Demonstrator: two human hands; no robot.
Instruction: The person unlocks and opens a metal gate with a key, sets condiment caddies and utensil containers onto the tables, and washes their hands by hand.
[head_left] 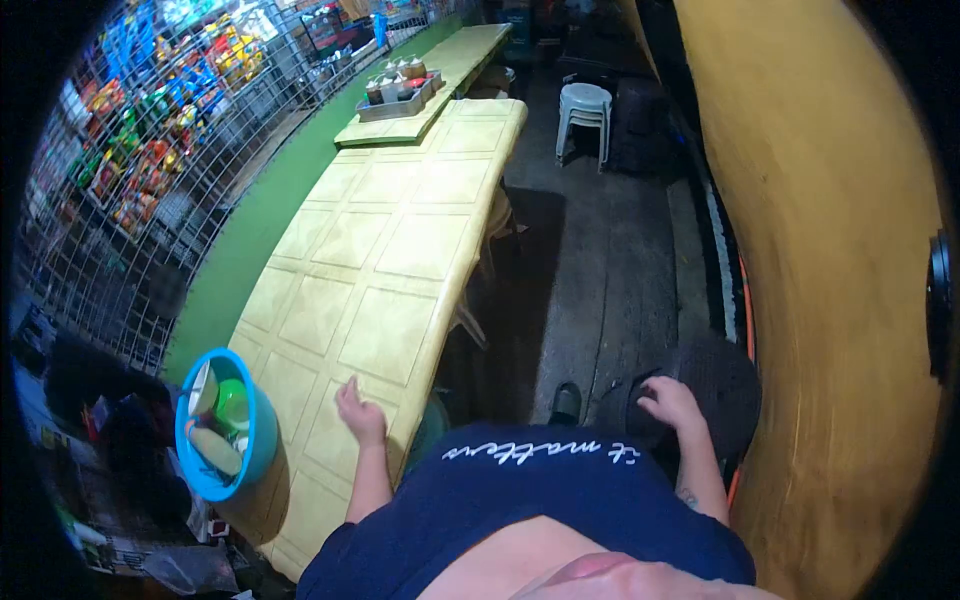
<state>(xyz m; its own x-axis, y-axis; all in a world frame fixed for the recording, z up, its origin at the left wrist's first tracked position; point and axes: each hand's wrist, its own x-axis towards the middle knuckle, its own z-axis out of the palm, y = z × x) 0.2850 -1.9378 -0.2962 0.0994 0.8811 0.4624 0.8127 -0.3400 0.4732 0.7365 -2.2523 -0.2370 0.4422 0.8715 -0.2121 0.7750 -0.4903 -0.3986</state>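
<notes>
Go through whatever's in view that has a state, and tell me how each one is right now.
Left hand: empty, fingers partly bent
Right hand: empty, fingers loosely curled
Yellow table: upright, bearing the basin
Blue basin: upright, uncovered, holding several items
Tray: loaded with containers
Pale stools: stacked, upright

The navy shirt (pixel 530 485) seems to read "it matters", upside down

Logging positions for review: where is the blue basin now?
In the head view, the blue basin sits at lower left, on the near end of the yellow table, left of the person's left hand.
</notes>
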